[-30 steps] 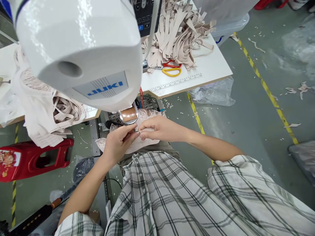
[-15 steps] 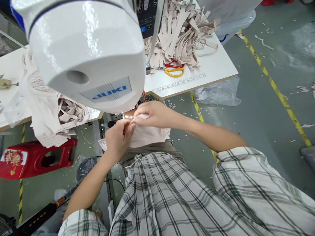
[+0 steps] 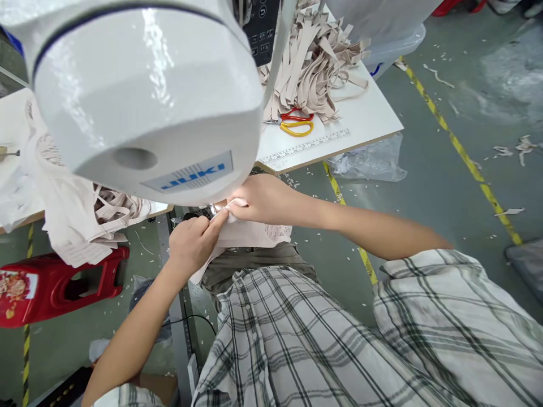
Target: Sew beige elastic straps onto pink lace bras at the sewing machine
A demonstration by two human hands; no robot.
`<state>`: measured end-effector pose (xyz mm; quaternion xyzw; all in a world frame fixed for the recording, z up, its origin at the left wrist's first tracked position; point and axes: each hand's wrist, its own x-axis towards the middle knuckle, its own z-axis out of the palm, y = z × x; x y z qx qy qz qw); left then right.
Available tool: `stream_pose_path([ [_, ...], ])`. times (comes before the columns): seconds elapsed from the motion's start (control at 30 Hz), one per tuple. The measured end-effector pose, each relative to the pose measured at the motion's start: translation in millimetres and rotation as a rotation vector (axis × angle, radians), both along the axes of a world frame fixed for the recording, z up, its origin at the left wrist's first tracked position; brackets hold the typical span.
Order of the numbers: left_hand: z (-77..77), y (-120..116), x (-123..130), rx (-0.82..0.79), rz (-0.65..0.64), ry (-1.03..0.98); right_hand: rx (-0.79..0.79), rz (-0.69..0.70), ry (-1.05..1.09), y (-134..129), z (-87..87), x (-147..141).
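Pale pink fabric (image 3: pixel 250 234), with a lacy patch at its right end, hangs over my lap below the sewing machine head (image 3: pixel 148 102). My left hand (image 3: pixel 193 240) pinches the fabric's upper edge between thumb and fingers. Close beside it, my right hand (image 3: pixel 261 198) is closed on a bunched fold of the same fabric. Both hands are just under the front of the white machine head, which hides the needle area. A small shiny metal part shows just behind the fingertips.
On the table (image 3: pixel 373 124) at right lie a heap of beige fabric strips (image 3: pixel 309 68), scissors (image 3: pixel 297 127) with red and yellow handles, and a printed ruler. More pale fabric (image 3: pixel 72 220) overhangs the left table edge. A red stool (image 3: pixel 63 288) stands below it.
My left hand has shifted slightly left and down, and its index finger now reaches toward the right hand. Both hands keep their grip on the fabric. The whole view has shifted slightly.
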<state>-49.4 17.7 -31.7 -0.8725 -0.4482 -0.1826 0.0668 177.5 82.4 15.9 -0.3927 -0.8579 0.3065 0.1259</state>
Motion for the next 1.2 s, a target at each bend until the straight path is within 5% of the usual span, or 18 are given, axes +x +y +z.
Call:
stream_pose_path([
  [0.2, 10.1, -1, 3, -0.122, 0.039, 0.067, 0.368, -0.189, 0.229, -31, -43.6, 4],
  [0.33, 12.2, 17, -15, -0.188, -0.114, 0.065, 0.426, -0.290, 0.223, -42, -61.6, 0],
  [0.47, 11.2, 34, -27, -0.178, -0.239, 0.132, 0.297, -0.323, 0.352, -51, -72.1, -6],
  [0.63, 6.3, 19, -11, -0.104, -0.139, 0.078, -0.088, -0.490, 0.693, -67, -87.9, -11],
  [0.87, 13.8, -15, 25, -0.058, 0.047, 0.110, 0.048, -0.371, 0.506, -43, -64.0, -1],
  [1.2, 23.9, -11, 40, -0.066, 0.196, 0.200, -0.047, -0.268, 0.454, -1, -46.9, 1],
])
